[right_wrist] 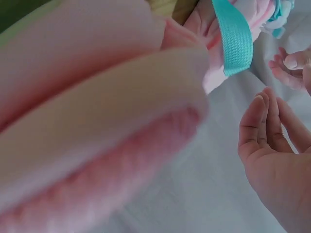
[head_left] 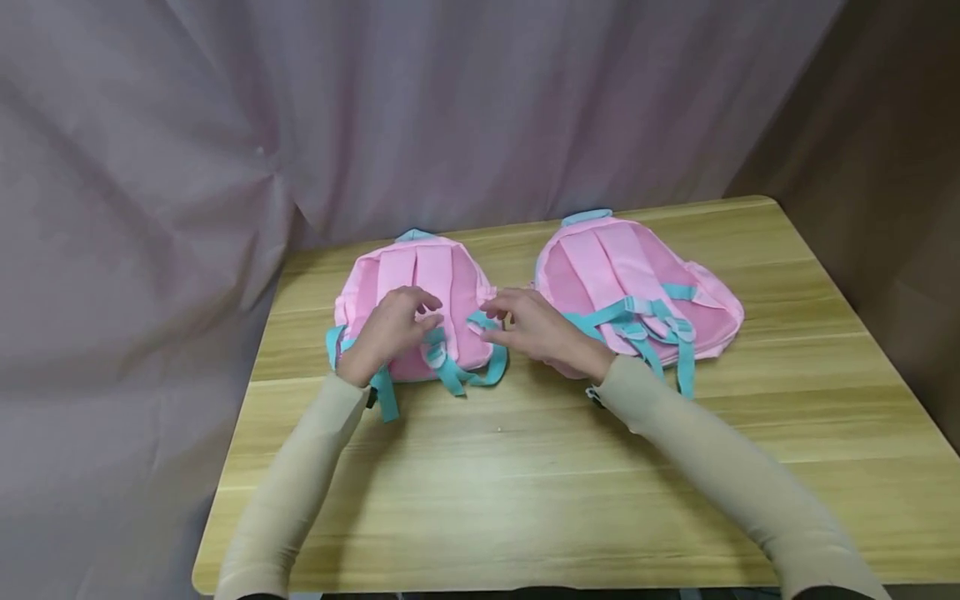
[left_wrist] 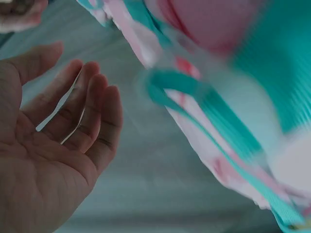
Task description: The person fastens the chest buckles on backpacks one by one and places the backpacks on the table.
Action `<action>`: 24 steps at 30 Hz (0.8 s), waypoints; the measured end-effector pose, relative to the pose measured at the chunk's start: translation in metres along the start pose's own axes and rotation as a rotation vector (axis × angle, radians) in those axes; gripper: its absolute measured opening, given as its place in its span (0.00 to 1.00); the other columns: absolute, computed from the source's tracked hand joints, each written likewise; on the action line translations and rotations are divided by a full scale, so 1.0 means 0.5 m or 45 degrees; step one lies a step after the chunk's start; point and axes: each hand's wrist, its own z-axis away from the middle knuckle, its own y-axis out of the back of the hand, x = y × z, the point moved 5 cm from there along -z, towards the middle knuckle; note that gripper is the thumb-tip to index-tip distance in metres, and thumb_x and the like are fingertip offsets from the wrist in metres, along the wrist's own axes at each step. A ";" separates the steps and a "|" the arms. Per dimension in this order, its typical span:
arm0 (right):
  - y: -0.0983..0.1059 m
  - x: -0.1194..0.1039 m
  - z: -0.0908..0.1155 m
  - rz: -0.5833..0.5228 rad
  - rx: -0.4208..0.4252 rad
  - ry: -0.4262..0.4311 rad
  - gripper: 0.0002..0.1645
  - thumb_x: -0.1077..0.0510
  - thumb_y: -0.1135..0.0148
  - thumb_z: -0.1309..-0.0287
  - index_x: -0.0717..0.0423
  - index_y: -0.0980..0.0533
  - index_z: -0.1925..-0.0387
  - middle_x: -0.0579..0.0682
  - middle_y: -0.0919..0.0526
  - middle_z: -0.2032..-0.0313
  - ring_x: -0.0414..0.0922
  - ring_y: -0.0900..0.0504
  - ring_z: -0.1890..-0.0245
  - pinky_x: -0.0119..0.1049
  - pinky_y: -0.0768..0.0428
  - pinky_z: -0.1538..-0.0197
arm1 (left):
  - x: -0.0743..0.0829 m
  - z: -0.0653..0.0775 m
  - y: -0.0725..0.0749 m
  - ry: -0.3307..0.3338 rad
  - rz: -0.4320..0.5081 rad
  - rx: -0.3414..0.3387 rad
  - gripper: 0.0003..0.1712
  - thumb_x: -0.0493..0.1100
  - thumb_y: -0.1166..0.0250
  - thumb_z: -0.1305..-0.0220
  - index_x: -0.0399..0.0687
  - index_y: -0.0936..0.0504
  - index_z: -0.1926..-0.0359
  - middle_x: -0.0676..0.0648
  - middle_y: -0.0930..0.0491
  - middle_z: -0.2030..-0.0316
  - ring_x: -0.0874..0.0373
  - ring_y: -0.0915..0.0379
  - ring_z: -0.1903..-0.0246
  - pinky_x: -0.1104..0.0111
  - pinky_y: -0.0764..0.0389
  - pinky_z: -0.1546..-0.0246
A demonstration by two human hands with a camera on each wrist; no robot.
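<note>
Two pink backpacks with teal straps lie side by side, their shoulder straps facing up. Over the left backpack (head_left: 435, 267) hovers my left hand (head_left: 393, 329), fingers loosely bent and nothing between them. My right hand (head_left: 540, 329) is held between the two bags, its fingertips pointing toward the left backpack's right side. In the left wrist view, the left palm (left_wrist: 43, 160) shows bare beside blurred teal webbing (left_wrist: 228, 126). The right wrist view has the right hand (right_wrist: 277, 155) with relaxed fingers, apart from the pink fabric. Part of the right backpack (head_left: 622, 250) is hidden by the right hand.
A wooden table (head_left: 480, 500) carries both bags near its back edge. Behind and to the left hangs a grey curtain (head_left: 450, 108); a brown one (head_left: 885, 167) hangs on the right. Loose teal straps (head_left: 686, 367) trail onto the tabletop.
</note>
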 end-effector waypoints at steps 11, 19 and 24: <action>-0.048 -0.006 -0.043 0.086 -0.047 -0.025 0.32 0.51 0.22 0.36 0.64 0.17 0.36 0.60 0.12 0.38 0.57 0.15 0.35 0.53 0.20 0.27 | -0.066 0.022 0.014 0.090 -0.028 -0.127 0.21 0.42 0.24 0.32 0.35 0.11 0.42 0.37 0.10 0.48 0.42 0.18 0.46 0.51 0.17 0.38; -0.079 -0.027 -0.076 0.133 -0.069 0.023 0.31 0.50 0.20 0.38 0.63 0.15 0.38 0.59 0.10 0.41 0.55 0.14 0.42 0.52 0.16 0.35 | -0.084 0.035 0.015 0.106 -0.062 -0.147 0.17 0.39 0.24 0.32 0.35 0.09 0.45 0.38 0.10 0.53 0.45 0.19 0.52 0.52 0.16 0.44; -0.102 -0.037 -0.103 0.073 -0.122 0.047 0.32 0.51 0.21 0.37 0.66 0.16 0.38 0.61 0.11 0.42 0.56 0.14 0.40 0.50 0.16 0.33 | -0.093 0.040 0.023 0.093 -0.101 -0.146 0.16 0.39 0.22 0.34 0.37 0.08 0.47 0.39 0.11 0.56 0.46 0.20 0.54 0.53 0.17 0.46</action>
